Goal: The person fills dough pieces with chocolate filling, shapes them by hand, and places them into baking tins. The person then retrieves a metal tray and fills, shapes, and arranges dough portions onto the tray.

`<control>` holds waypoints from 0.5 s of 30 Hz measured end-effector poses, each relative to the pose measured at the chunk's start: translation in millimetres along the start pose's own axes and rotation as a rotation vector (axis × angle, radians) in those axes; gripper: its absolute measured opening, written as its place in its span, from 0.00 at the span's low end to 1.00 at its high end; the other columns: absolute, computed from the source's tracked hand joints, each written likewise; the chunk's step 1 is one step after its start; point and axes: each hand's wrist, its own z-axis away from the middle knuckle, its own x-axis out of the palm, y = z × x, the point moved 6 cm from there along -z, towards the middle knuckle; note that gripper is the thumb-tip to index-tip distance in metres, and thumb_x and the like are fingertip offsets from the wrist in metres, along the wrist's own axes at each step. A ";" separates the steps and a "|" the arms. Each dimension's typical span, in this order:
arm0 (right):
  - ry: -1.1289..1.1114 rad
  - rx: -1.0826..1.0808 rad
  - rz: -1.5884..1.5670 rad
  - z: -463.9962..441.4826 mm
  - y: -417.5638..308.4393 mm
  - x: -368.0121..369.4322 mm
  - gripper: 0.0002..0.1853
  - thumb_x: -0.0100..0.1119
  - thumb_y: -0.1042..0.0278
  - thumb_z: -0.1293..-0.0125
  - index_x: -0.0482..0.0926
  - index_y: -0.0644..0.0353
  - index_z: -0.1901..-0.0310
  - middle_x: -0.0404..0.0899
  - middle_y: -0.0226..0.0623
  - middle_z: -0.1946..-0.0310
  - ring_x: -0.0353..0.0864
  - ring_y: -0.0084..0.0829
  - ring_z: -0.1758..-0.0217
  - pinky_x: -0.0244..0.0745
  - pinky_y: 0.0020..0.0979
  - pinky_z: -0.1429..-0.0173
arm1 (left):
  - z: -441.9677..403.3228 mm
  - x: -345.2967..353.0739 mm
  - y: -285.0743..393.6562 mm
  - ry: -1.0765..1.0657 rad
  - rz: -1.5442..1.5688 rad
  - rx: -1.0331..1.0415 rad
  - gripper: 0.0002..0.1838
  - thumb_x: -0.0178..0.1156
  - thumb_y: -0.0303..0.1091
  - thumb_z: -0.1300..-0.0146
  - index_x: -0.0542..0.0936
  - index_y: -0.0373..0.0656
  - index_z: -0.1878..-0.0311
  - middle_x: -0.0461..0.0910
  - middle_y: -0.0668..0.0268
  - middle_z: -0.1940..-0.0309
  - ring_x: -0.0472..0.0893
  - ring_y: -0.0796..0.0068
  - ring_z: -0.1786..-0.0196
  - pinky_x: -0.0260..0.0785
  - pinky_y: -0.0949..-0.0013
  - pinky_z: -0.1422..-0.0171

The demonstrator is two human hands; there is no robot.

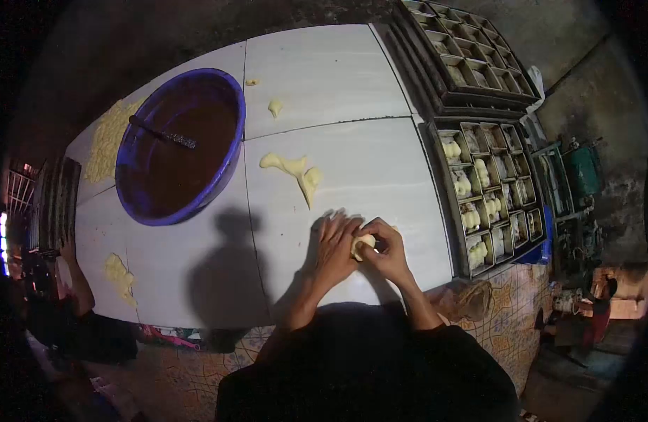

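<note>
The work in hand looks to be the shaping of a small piece of dough (364, 244), held between the person's two hands at the near edge of the counter (380, 169), right of the middle. The right hand (385, 247) pinches the piece, its thumb pressed onto the pale surface and its fingers curled around the far side. The left hand (336, 246) lies against the piece from the left, fingers stretched out and pointing away from the person; whether its palm bears on the dough or on the counter cannot be told.

The shaping seems unfinished, since the thumb is pressed into the dough. The next move appears to call for light, even pressure from the right thumb while the left hand steadies the piece, so that the soft dough does not stretch or tear.

Beyond the hands, slightly to the left, lies an irregular strip of dough (293, 166), apart from them and within easy reach. On the right, just beside the counter, stands a tray of tins (447, 204), several of them holding lobed dough pieces (462, 184). A blue basin (231, 163) stands at the far left, and at the left edge another person's arm (80, 285) reaches toward a dark stack.
</note>
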 end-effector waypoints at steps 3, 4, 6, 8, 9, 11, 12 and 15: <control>0.209 0.018 -0.200 15.0 -19.3 -35.0 0.12 0.55 0.82 0.48 0.76 0.65 0.60 0.73 0.36 0.62 0.76 0.26 0.61 0.74 0.23 0.57 | 24.9 35.7 -28.7 -0.090 0.247 -0.160 0.08 0.64 0.27 0.48 0.78 0.35 0.66 0.79 0.54 0.66 0.78 0.53 0.54 0.67 0.57 0.45; 0.261 -0.046 -0.480 14.4 -34.6 -51.8 0.12 0.53 0.79 0.47 0.76 0.66 0.59 0.73 0.37 0.61 0.76 0.27 0.60 0.75 0.24 0.57 | 33.9 28.4 -30.3 -0.047 0.318 -0.229 0.07 0.64 0.27 0.46 0.78 0.35 0.66 0.79 0.53 0.66 0.78 0.53 0.55 0.68 0.58 0.48; 0.435 -0.248 -0.599 14.1 -52.5 -89.0 0.13 0.50 0.73 0.42 0.76 0.67 0.56 0.72 0.40 0.56 0.76 0.29 0.58 0.76 0.25 0.56 | 63.1 19.6 -50.9 0.123 0.414 -0.370 0.06 0.64 0.27 0.42 0.78 0.35 0.64 0.79 0.53 0.67 0.79 0.51 0.62 0.71 0.60 0.56; 0.639 -0.324 -0.298 2.4 -63.0 -97.1 0.14 0.56 0.64 0.35 0.77 0.67 0.55 0.73 0.39 0.56 0.78 0.34 0.54 0.78 0.30 0.55 | 87.1 -4.6 -59.9 0.270 0.221 -0.421 0.16 0.70 0.34 0.47 0.79 0.39 0.57 0.78 0.57 0.60 0.76 0.55 0.54 0.69 0.59 0.49; 0.544 -0.202 -0.034 -14.5 -51.5 -91.0 0.15 0.57 0.62 0.33 0.77 0.67 0.55 0.75 0.42 0.51 0.78 0.36 0.52 0.76 0.38 0.48 | 91.1 -23.1 -49.5 0.245 -0.006 -0.390 0.20 0.73 0.37 0.50 0.79 0.40 0.55 0.78 0.58 0.56 0.74 0.56 0.49 0.68 0.58 0.46; -0.066 0.159 0.499 -40.0 12.8 -49.9 0.18 0.63 0.66 0.40 0.79 0.60 0.48 0.74 0.51 0.45 0.73 0.48 0.41 0.71 0.44 0.40 | 94.0 -36.3 -35.1 0.195 -0.156 -0.408 0.26 0.73 0.40 0.51 0.78 0.41 0.50 0.74 0.57 0.48 0.69 0.53 0.41 0.62 0.54 0.38; -0.024 0.106 0.716 -42.3 43.7 -34.1 0.20 0.64 0.67 0.43 0.79 0.59 0.47 0.73 0.52 0.45 0.69 0.51 0.39 0.71 0.44 0.40 | 89.6 -44.6 -29.4 0.216 -0.227 -0.340 0.26 0.72 0.38 0.50 0.77 0.40 0.48 0.74 0.56 0.47 0.68 0.52 0.40 0.62 0.52 0.37; 0.149 -0.081 0.611 -78.2 34.5 11.1 0.17 0.62 0.67 0.44 0.82 0.58 0.51 0.74 0.53 0.47 0.71 0.49 0.41 0.70 0.43 0.40 | 84.4 -61.2 -37.4 0.423 -0.258 -0.292 0.21 0.65 0.35 0.46 0.77 0.41 0.48 0.75 0.57 0.47 0.68 0.52 0.38 0.58 0.50 0.33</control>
